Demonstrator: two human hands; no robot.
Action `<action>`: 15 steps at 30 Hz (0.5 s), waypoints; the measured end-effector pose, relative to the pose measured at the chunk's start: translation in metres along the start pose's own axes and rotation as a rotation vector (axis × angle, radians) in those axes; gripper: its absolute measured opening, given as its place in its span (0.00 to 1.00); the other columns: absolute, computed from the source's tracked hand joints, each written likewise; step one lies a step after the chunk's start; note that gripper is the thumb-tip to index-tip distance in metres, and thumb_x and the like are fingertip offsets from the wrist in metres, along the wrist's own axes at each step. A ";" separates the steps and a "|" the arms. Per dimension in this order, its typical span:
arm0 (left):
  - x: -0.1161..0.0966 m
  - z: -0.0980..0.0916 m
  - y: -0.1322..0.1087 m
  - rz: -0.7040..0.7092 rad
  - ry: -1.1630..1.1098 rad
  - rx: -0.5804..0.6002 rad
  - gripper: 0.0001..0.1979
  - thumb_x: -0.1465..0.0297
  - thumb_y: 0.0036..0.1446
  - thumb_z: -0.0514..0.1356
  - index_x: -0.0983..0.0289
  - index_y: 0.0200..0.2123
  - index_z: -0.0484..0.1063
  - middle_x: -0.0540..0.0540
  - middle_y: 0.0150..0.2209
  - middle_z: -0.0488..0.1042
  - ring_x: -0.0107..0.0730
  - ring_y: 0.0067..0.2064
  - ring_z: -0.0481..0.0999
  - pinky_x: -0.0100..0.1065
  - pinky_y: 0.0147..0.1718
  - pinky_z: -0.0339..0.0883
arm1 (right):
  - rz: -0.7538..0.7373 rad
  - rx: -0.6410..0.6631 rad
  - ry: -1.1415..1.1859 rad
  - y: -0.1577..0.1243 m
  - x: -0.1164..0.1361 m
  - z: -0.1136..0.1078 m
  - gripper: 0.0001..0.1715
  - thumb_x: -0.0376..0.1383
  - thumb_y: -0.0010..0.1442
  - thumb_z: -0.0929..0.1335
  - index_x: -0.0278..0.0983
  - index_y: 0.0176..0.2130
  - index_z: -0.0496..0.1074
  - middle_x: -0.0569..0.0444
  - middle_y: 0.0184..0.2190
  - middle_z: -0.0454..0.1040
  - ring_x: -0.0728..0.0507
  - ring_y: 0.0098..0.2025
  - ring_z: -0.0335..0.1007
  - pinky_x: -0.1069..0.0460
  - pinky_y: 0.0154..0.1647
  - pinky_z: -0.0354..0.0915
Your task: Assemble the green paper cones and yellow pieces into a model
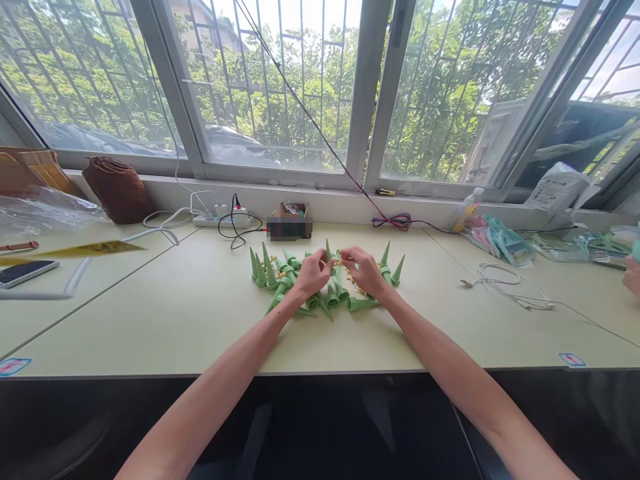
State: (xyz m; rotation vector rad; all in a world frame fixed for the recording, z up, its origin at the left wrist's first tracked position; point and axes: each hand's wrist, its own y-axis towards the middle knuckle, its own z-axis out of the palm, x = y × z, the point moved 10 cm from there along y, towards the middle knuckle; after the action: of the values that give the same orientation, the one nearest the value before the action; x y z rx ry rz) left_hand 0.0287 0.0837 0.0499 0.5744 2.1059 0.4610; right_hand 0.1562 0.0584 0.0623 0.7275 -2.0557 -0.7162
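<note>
Over a pile of green plastic spikes (283, 287), my two hands meet with fingertips almost touching. My left hand (315, 272) is closed, and a green cone-shaped spike (328, 249) points up from its fingers. A small yellow plastic piece (337, 262) shows between the hands, pinched by my right hand (364, 270); its exact shape is too small to make out. Several spikes stand point up at both sides of the pile, while others lie on their sides with open round ends facing me. More small yellow pieces (356, 288) lie among them, partly hidden by my right hand.
Behind the pile stands a small open box (289, 223), near a power strip (225, 219) with cables. A white cable (515, 287) lies to the right, below bagged plastic parts (500, 240). Another person's hand (633, 277) shows at the right edge. A phone (27, 273) lies far left.
</note>
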 end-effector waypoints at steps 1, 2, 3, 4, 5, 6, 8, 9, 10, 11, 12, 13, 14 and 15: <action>0.000 -0.001 0.000 -0.001 -0.003 -0.006 0.08 0.66 0.58 0.56 0.61 0.28 0.63 0.50 0.25 0.71 0.29 0.25 0.68 0.31 0.27 0.59 | 0.001 0.002 0.005 0.000 0.000 0.000 0.12 0.30 0.63 0.64 0.37 0.46 0.73 0.48 0.40 0.73 0.44 0.42 0.72 0.48 0.45 0.70; 0.000 -0.001 0.000 -0.002 -0.007 -0.010 0.07 0.66 0.58 0.56 0.61 0.29 0.64 0.51 0.27 0.73 0.29 0.25 0.68 0.31 0.28 0.59 | 0.002 0.002 0.010 0.000 0.001 0.000 0.12 0.30 0.63 0.64 0.37 0.46 0.73 0.48 0.40 0.73 0.44 0.42 0.72 0.48 0.46 0.70; 0.001 -0.002 0.000 -0.004 -0.010 -0.013 0.06 0.67 0.58 0.56 0.61 0.30 0.65 0.51 0.28 0.74 0.29 0.26 0.69 0.31 0.28 0.60 | 0.001 0.004 0.016 0.000 0.002 0.000 0.12 0.30 0.63 0.64 0.37 0.46 0.73 0.49 0.40 0.73 0.44 0.41 0.72 0.48 0.46 0.70; 0.001 -0.002 0.000 -0.006 -0.013 -0.015 0.06 0.67 0.58 0.56 0.61 0.30 0.66 0.52 0.29 0.74 0.29 0.26 0.69 0.31 0.28 0.60 | 0.000 0.004 0.020 0.000 0.002 0.000 0.12 0.30 0.63 0.64 0.37 0.46 0.72 0.49 0.40 0.73 0.44 0.41 0.73 0.48 0.46 0.70; 0.001 -0.002 0.000 -0.010 -0.015 -0.016 0.06 0.67 0.58 0.56 0.62 0.31 0.67 0.52 0.29 0.75 0.29 0.26 0.69 0.32 0.28 0.60 | -0.001 0.005 0.023 -0.001 0.003 0.000 0.12 0.30 0.63 0.64 0.37 0.46 0.72 0.49 0.40 0.73 0.44 0.41 0.73 0.48 0.46 0.70; 0.002 -0.003 0.000 -0.014 -0.018 -0.016 0.06 0.67 0.58 0.56 0.62 0.31 0.68 0.52 0.29 0.75 0.29 0.26 0.69 0.32 0.28 0.60 | 0.000 0.006 0.025 -0.001 0.003 0.000 0.12 0.30 0.62 0.65 0.37 0.46 0.72 0.49 0.40 0.73 0.44 0.41 0.73 0.48 0.46 0.70; 0.002 -0.003 0.000 -0.022 -0.029 -0.018 0.06 0.67 0.58 0.56 0.62 0.32 0.69 0.52 0.30 0.76 0.29 0.26 0.69 0.32 0.28 0.60 | 0.007 0.010 0.029 -0.001 0.002 0.001 0.13 0.30 0.62 0.65 0.37 0.47 0.72 0.49 0.40 0.73 0.44 0.41 0.73 0.48 0.47 0.70; 0.002 -0.004 0.000 -0.024 -0.036 -0.018 0.06 0.67 0.57 0.56 0.62 0.33 0.70 0.53 0.30 0.76 0.29 0.26 0.69 0.32 0.28 0.60 | 0.012 0.012 0.032 -0.001 0.001 0.002 0.14 0.30 0.62 0.66 0.38 0.48 0.72 0.49 0.41 0.73 0.44 0.41 0.73 0.48 0.47 0.70; 0.001 -0.004 0.000 -0.024 -0.043 -0.018 0.06 0.67 0.57 0.56 0.62 0.33 0.70 0.53 0.30 0.76 0.29 0.26 0.69 0.32 0.28 0.61 | 0.018 0.012 0.037 -0.001 0.000 0.002 0.14 0.30 0.62 0.66 0.38 0.48 0.72 0.49 0.41 0.74 0.44 0.41 0.73 0.48 0.47 0.70; 0.001 -0.004 0.000 -0.022 -0.049 -0.018 0.06 0.67 0.57 0.56 0.62 0.33 0.70 0.53 0.31 0.77 0.29 0.26 0.69 0.32 0.28 0.61 | 0.021 0.011 0.043 -0.002 -0.001 0.003 0.15 0.30 0.61 0.66 0.38 0.48 0.72 0.49 0.41 0.74 0.44 0.41 0.73 0.48 0.47 0.70; 0.000 -0.005 -0.001 -0.018 -0.053 -0.019 0.06 0.67 0.57 0.56 0.62 0.34 0.70 0.52 0.31 0.77 0.29 0.26 0.68 0.32 0.28 0.61 | 0.021 0.008 0.049 -0.002 -0.002 0.003 0.15 0.30 0.61 0.66 0.38 0.48 0.72 0.49 0.41 0.74 0.44 0.41 0.73 0.48 0.47 0.70; -0.001 -0.005 -0.001 -0.015 -0.056 -0.019 0.06 0.67 0.56 0.56 0.62 0.34 0.70 0.52 0.31 0.77 0.29 0.26 0.68 0.31 0.28 0.60 | 0.020 0.003 0.054 -0.002 -0.002 0.003 0.15 0.30 0.61 0.66 0.38 0.48 0.72 0.49 0.41 0.74 0.45 0.41 0.73 0.48 0.47 0.70; -0.001 -0.005 -0.001 -0.011 -0.057 -0.020 0.06 0.67 0.56 0.56 0.62 0.34 0.70 0.52 0.31 0.77 0.28 0.25 0.67 0.31 0.28 0.60 | 0.018 -0.002 0.058 -0.002 -0.002 0.002 0.14 0.30 0.61 0.67 0.38 0.48 0.72 0.49 0.41 0.74 0.45 0.41 0.73 0.48 0.46 0.70; -0.002 -0.005 -0.001 -0.007 -0.059 -0.019 0.06 0.67 0.56 0.56 0.62 0.34 0.70 0.52 0.30 0.77 0.28 0.25 0.67 0.31 0.27 0.60 | 0.016 -0.007 0.061 -0.002 -0.002 0.002 0.14 0.30 0.61 0.67 0.38 0.48 0.72 0.49 0.41 0.74 0.45 0.41 0.73 0.49 0.46 0.70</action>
State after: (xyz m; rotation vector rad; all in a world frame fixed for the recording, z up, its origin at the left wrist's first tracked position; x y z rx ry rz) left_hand 0.0249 0.0811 0.0531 0.5631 2.0451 0.4541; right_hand 0.1558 0.0589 0.0589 0.7202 -2.0008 -0.6838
